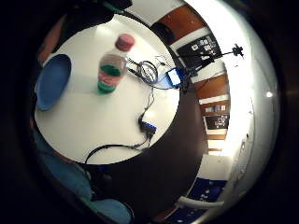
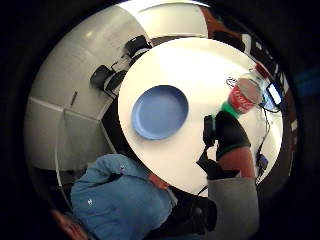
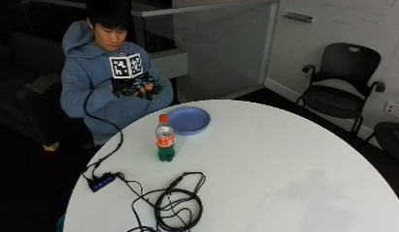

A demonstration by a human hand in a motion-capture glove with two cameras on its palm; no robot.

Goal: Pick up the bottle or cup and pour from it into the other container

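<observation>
Clearly raised, the hand (image 3: 136, 87) holds nothing — fingers relaxed — above the table (image 3: 282, 159).

Seated at table (image 3: 270, 159) edge, my right hand (image 3: 136, 87) raised off table, in front of my chest, above near rim. Plate (image 3: 188, 119) on table just ahead of me, at my 12 o'clock. Bottle (image 3: 164, 139) upright on table beyond plate, toward my 1 o'clock, close to plate but apart. Cable coil (image 3: 178, 205) on table farther out past bottle. Small hub (image 3: 101, 182) at table rim, at my 2 o'clock.
</observation>
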